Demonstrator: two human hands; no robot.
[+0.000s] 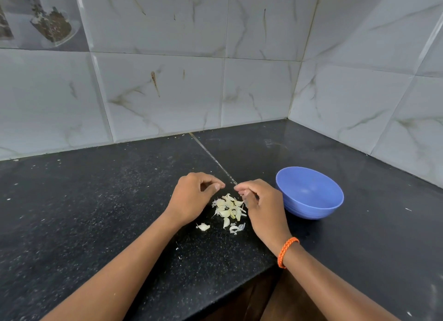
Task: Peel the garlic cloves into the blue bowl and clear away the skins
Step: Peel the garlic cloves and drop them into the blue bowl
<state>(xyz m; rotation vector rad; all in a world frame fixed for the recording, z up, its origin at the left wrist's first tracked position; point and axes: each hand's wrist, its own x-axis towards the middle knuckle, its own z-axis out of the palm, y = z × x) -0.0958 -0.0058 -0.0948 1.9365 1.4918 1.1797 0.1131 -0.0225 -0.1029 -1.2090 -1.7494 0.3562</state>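
A pile of garlic cloves and loose skins (pixel 229 208) lies on the black counter (pixel 119 200), between my two hands. My left hand (pixel 194 197) hovers just left of the pile, its fingers curled and thumb near the index tip, with nothing seen in it. My right hand (pixel 260 203) is just right of the pile. It pinches a small pale garlic clove (pixel 245 200) under its curled fingers. The blue bowl (pixel 311 209) stands upright to the right of my right hand, and its inside looks empty.
Two stray bits, a clove piece (pixel 203 226) and some skins (pixel 237 227), lie nearer to me than the pile. The counter's front edge (pixel 239 284) runs below my forearms. Tiled walls (pixel 167 93) close the corner behind and to the right.
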